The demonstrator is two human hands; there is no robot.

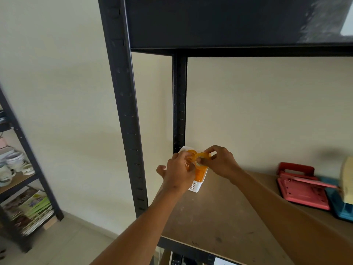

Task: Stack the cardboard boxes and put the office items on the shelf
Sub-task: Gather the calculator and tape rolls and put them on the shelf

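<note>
Orange tape rolls (198,159) pinched by both hands, left hand (178,172) and right hand (221,161), directly over white basket (196,185) at shelf (219,213) back-left corner; basket long axis front-to-back; straight drop.

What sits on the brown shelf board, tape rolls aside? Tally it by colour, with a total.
White: 1, the basket
Red-pink: 1, the hole punch; possibly two pieces
Teal: 1, a flat item
Cream: 1, a cut-off item at the picture's edge
Total: 4
</note>
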